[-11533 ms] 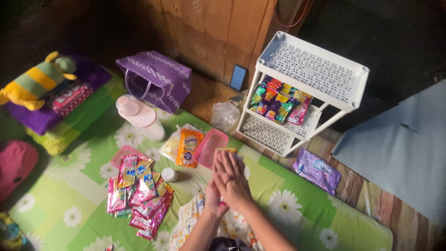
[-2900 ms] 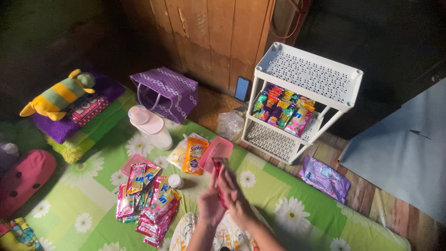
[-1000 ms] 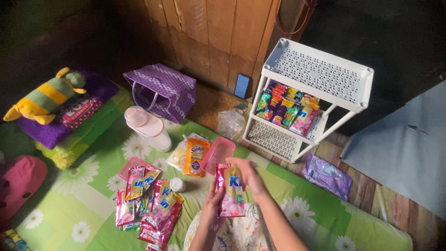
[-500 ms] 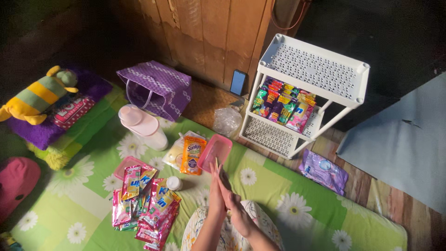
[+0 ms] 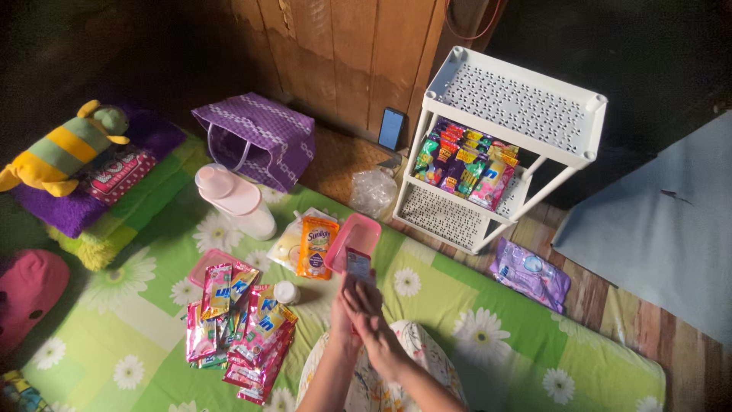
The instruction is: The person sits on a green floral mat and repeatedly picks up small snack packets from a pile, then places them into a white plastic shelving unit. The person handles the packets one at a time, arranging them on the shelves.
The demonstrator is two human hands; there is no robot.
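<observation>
Looking down, I see the white perforated plastic shelf rack (image 5: 512,107) far right, the pile of pink foil sachets (image 5: 244,328) near left, and my right hand (image 5: 367,305) and left hand (image 5: 341,317) together grasping one small pink sachet (image 5: 357,265) upright at centre.

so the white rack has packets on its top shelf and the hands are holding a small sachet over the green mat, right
Not quite. In the head view the white rack keeps its colourful packets on the middle shelf; the top shelf shows none. The hands do hold a small sachet over the green mat.
</observation>
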